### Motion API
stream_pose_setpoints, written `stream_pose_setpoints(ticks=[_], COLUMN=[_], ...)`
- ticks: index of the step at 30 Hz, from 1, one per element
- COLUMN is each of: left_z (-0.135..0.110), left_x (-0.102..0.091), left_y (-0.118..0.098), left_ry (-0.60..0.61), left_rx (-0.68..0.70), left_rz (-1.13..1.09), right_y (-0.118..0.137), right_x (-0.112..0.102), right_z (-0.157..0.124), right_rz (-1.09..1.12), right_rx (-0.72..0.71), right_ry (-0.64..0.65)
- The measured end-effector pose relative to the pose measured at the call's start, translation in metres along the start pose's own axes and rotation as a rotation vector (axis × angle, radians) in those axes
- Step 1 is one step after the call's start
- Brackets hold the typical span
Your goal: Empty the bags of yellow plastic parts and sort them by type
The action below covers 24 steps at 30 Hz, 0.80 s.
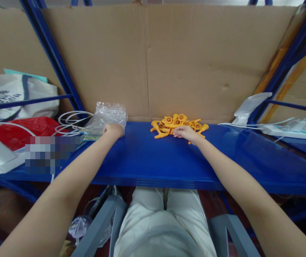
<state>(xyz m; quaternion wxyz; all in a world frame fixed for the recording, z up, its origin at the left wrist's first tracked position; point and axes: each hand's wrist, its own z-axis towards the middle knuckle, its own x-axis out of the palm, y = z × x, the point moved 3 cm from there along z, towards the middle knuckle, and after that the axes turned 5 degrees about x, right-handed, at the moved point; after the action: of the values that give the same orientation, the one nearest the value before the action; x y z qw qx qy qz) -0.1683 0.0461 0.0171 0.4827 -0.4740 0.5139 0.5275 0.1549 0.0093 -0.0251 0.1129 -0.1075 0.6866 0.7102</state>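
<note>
On the blue shelf top, a pile of orange plastic pieces (179,118) lies against the cardboard; each has a round cup-like end and a narrower stem. My right hand (185,134) is at the pile's near side, its fingers closed at one orange plastic piece (171,131). To the left, a crumpled clear plastic bag (110,112) lies by the cables. My left hand (114,131) is closed over the bag's near right part, and its fingertips are mostly hidden.
White cables (72,119), a red bag (43,125), a white power strip (5,162) and a canvas bag (40,96) lie at the left. Another power strip (292,131) is at the right. Blue posts (53,53) and a cardboard panel (196,64) bound the shelf (153,160).
</note>
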Motion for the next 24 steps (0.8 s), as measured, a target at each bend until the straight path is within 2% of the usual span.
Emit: stream_pose_setpoints(ticks=[3, 6, 8, 11, 14, 18, 20, 24], left_z=[-0.012, -0.027, -0.037, -0.043, -0.036, -0.018, -0.01, -0.003], left_x=[-0.025, -0.043, -0.045, -0.029, -0.002, 0.02, 0.023, 0.023], left_y=[-0.035, -0.08, -0.108, -0.136, -0.146, -0.139, -0.134, -0.129], left_ry=[-0.017, -0.077, -0.115, -0.114, -0.109, -0.158, -0.177, -0.225], left_rx=[0.001, 0.22, 0.386, 0.489, 0.556, 0.69, 0.671, 0.512], left_rz=[0.101, 0.065, 0.016, -0.039, -0.116, -0.242, -0.277, -0.305], right_y=[0.0, 0.0, 0.001, 0.001, 0.0, 0.0, 0.0, -0.002], right_x=[0.001, 0.001, 0.002, 0.002, 0.003, 0.002, 0.002, 0.001], right_z=[0.003, 0.004, 0.004, 0.004, 0.004, 0.004, 0.004, 0.005], right_rz=[-0.002, -0.008, -0.01, -0.034, -0.071, -0.075, -0.076, -0.072], right_rx=[-0.027, -0.053, -0.073, -0.092, -0.094, -0.113, -0.126, -0.154], right_ry=[-0.005, 0.003, 0.006, 0.003, 0.008, 0.004, 0.014, 0.027])
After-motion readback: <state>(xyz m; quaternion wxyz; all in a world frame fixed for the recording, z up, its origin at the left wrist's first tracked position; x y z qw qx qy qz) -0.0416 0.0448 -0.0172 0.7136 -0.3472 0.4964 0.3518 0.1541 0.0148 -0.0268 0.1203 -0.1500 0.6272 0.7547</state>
